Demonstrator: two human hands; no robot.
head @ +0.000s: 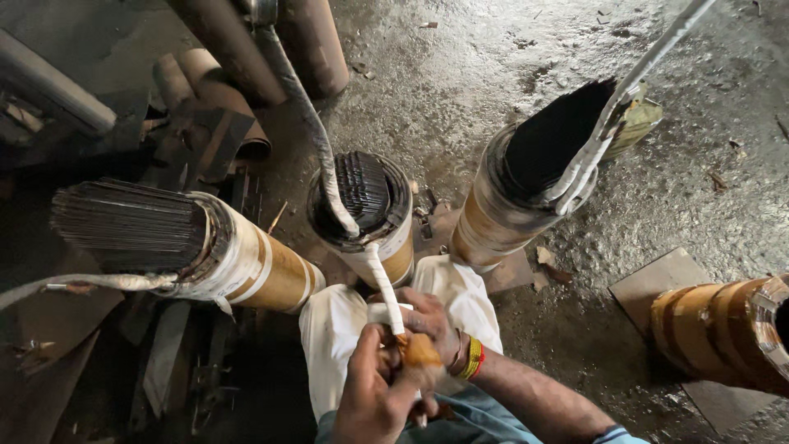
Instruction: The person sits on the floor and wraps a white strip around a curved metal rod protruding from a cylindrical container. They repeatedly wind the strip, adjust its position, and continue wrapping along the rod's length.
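A thick lead [386,288], wrapped in white tape, is gripped near its lower end by both hands, low in the middle of the head view, above the person's lap. The right hand [431,329], which wears coloured bangles [474,358] at the wrist, is closed around the lead from the right, and a small roll of white tape [386,312] is seen pressed just beside its fingers. The left hand [374,390] is clenched lower down, around a tan, paper-covered stretch [421,351] of the same lead, so that the part between the hands appears to be kept taut and steady. From the hands the lead is carried upward to the top of the middle coil [366,210], a cylinder wound in tan and white bands with dark laminations exposed at its top, which stands directly in front of the knees; it seems to be held close so that the free end stays within reach. Two similar coils are set on either side, the left coil [222,255] tilted outward and the right coil [514,193] leaning away, each with its own taped lead. A fourth coil [723,329] is seen at the right edge, on a flat board [657,284]. The whole group is set on a rough grey floor [493,66], with cardboard tubes [238,49] lying behind.
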